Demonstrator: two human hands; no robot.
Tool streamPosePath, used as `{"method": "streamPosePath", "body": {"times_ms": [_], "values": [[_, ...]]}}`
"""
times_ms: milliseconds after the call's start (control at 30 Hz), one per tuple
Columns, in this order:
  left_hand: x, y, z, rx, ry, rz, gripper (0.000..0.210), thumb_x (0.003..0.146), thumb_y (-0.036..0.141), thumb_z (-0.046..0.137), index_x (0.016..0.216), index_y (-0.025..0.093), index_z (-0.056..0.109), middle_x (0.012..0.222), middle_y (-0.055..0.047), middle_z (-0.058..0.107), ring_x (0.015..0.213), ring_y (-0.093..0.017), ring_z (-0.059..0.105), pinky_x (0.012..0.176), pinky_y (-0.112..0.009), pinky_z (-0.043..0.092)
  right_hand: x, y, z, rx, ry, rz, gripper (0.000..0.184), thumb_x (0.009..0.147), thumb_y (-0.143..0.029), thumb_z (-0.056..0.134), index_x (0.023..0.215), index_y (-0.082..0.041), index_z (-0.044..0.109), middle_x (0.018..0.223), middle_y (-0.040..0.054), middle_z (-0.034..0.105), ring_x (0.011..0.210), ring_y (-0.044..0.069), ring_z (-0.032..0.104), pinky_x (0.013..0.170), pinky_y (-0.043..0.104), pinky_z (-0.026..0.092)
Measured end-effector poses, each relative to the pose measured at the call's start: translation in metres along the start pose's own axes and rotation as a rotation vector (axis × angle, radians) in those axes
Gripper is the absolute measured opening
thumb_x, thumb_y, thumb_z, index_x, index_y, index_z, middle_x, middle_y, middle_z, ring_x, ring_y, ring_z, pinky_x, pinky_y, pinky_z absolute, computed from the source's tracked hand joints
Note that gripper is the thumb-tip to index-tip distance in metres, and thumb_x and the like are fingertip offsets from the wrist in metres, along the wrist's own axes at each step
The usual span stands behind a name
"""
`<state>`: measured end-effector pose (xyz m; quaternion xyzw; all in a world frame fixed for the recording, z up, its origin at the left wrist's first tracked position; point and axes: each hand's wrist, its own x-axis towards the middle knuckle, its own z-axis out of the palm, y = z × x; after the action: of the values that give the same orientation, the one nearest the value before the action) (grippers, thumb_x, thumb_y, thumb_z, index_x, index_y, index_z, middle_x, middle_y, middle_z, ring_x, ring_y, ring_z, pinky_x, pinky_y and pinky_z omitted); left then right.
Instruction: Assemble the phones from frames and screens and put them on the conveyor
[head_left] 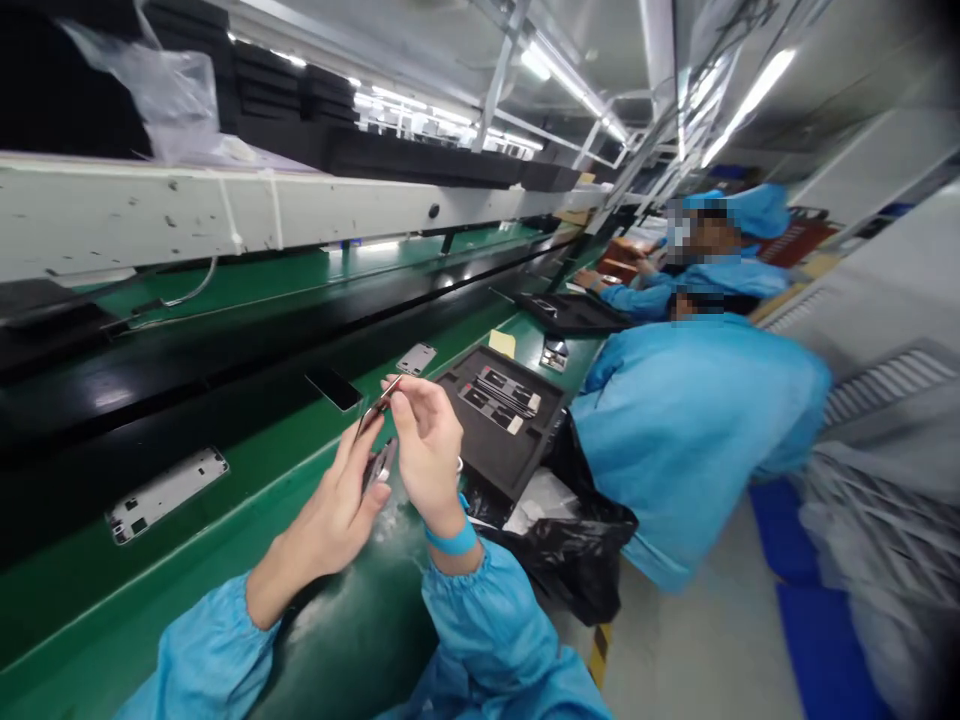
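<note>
My left hand (326, 515) is closed around a silver-edged phone part (381, 468), with the thumb along its near side. A thin dark phone panel (370, 415) stands tilted above it, against the left fingers. My right hand (429, 440), with a blue band at the wrist, pinches the upper edge of that panel between thumb and fingers. Whether the panel and the silver-edged part are joined is hidden by the fingers. Just beyond my hands, a dark phone screen (334, 388) and a pale phone plate (416, 359) lie at the bench's edge.
A black foam tray (487, 440) holding several small parts lies right of my hands. A white phone frame (169, 492) rests on the dark conveyor belt (67, 440). A black plastic bag (592, 560) hangs beside the green bench (352, 620). Co-workers in blue (705, 420) sit close on the right.
</note>
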<state>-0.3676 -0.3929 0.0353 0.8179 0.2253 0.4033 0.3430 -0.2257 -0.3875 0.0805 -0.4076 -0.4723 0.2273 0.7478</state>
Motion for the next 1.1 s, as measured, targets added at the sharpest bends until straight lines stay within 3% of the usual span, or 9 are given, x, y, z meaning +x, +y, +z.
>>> {"method": "streamPosePath", "body": {"times_ms": [133,267,367,467,600,733,900,1000,1100], "values": [[0.003,-0.003,-0.013,0.158,0.005,0.077,0.069,0.114,0.056,0.043,0.172,0.019,0.036,0.175,-0.025,0.035,0.161,-0.040,0.042,0.128,-0.059,0.044,0.005,0.002,-0.001,0.055,-0.019,0.001,0.033,0.102,-0.055,0.072,0.093,-0.024,0.063,0.097,0.0040,0.071,0.093,0.020,0.072,0.093,0.039,0.063],[0.011,-0.012,-0.042,0.084,0.235,0.060,0.067,0.112,0.062,0.048,0.160,0.017,0.053,0.144,-0.022,0.064,0.127,-0.033,0.071,0.106,-0.050,0.061,-0.013,0.023,-0.024,-0.054,-0.061,-0.041,0.034,0.106,-0.056,0.064,0.091,-0.025,0.058,0.121,0.0084,0.067,0.118,0.024,0.068,0.108,0.045,0.058],[0.016,-0.018,-0.064,-0.138,0.524,-0.040,0.070,0.111,0.068,0.043,0.157,0.018,0.057,0.107,-0.012,0.075,0.087,-0.023,0.077,0.075,-0.038,0.065,-0.042,0.067,-0.036,-0.331,-0.330,0.130,0.034,0.108,-0.054,0.056,0.089,-0.026,0.057,0.111,0.0087,0.068,0.109,0.024,0.068,0.102,0.044,0.058],[0.017,-0.008,-0.077,-0.337,0.627,-0.097,0.074,0.109,0.075,0.042,0.151,0.016,0.061,0.090,-0.008,0.077,0.079,-0.024,0.077,0.069,-0.038,0.064,-0.069,0.114,-0.033,-0.539,-0.561,0.305,0.038,0.107,-0.050,0.058,0.078,-0.026,0.054,0.095,0.0080,0.066,0.094,0.025,0.065,0.094,0.044,0.057],[0.015,0.011,-0.079,-0.486,0.513,-0.246,0.076,0.106,0.079,0.045,0.151,0.020,0.061,0.091,-0.008,0.080,0.079,-0.025,0.079,0.077,-0.041,0.067,-0.083,0.146,-0.026,-0.640,-0.547,0.322,0.036,0.101,-0.044,0.067,0.074,-0.026,0.050,0.098,0.0102,0.063,0.103,0.030,0.058,0.103,0.050,0.050],[0.010,0.011,-0.081,-0.739,0.395,-0.325,0.086,0.103,0.085,0.039,0.157,0.020,0.056,0.090,-0.009,0.081,0.078,-0.026,0.080,0.074,-0.041,0.067,-0.076,0.137,-0.027,-0.643,-0.487,0.308,0.041,0.101,-0.057,0.063,0.077,-0.026,0.051,0.099,0.0106,0.063,0.105,0.031,0.059,0.101,0.051,0.052],[0.007,0.018,-0.074,-1.097,0.076,-0.371,0.089,0.101,0.087,0.041,0.155,0.019,0.057,0.095,-0.015,0.083,0.077,-0.029,0.082,0.074,-0.041,0.066,-0.044,0.079,-0.021,-0.340,-0.546,0.322,0.078,0.108,-0.079,0.009,0.086,-0.025,0.060,0.078,0.0066,0.068,0.077,0.024,0.070,0.075,0.042,0.064],[0.003,0.034,-0.063,-1.173,-0.005,-0.338,0.086,0.101,0.086,0.040,0.151,0.019,0.061,0.096,-0.016,0.084,0.077,-0.029,0.082,0.074,-0.040,0.065,-0.037,0.034,-0.019,0.104,-0.668,0.515,0.079,0.101,-0.091,0.027,0.083,-0.024,0.065,0.060,0.0033,0.062,0.060,0.025,0.069,0.062,0.042,0.064],[-0.006,0.046,-0.055,-1.163,-0.027,-0.338,0.085,0.103,0.084,0.041,0.155,0.019,0.059,0.100,-0.018,0.084,0.083,-0.029,0.082,0.077,-0.040,0.065,-0.044,0.007,-0.022,0.300,-0.667,0.651,0.082,0.089,-0.101,0.040,0.088,-0.024,0.068,0.058,0.0018,0.058,0.056,0.026,0.066,0.060,0.046,0.064]]}}
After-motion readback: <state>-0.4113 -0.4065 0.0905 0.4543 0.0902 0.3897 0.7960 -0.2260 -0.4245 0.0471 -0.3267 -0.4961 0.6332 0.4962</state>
